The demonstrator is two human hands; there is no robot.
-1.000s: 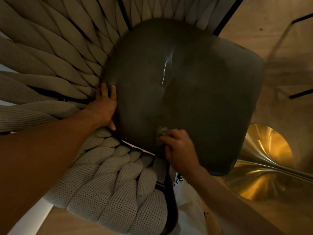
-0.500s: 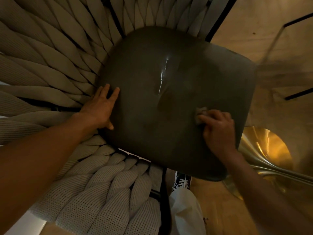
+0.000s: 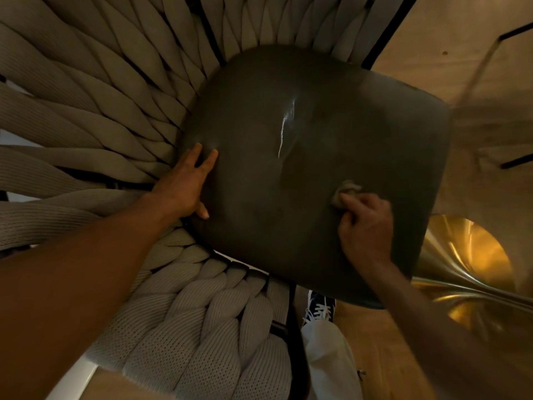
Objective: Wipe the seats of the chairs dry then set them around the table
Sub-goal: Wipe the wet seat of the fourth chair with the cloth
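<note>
Head view: your right hand [image 3: 364,226] grips the cloth [image 3: 344,190] on the seat [image 3: 288,226], near-right part; wet streak [image 3: 285,128] lies up-left. Left hand [image 3: 184,186] flat, open, on seat's left edge.

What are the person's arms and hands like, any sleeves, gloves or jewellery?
Both forearms are bare, with no sleeves in view. The left hand and right hand wear no gloves. No watch, ring or bracelet shows, though the light is dim.
</note>
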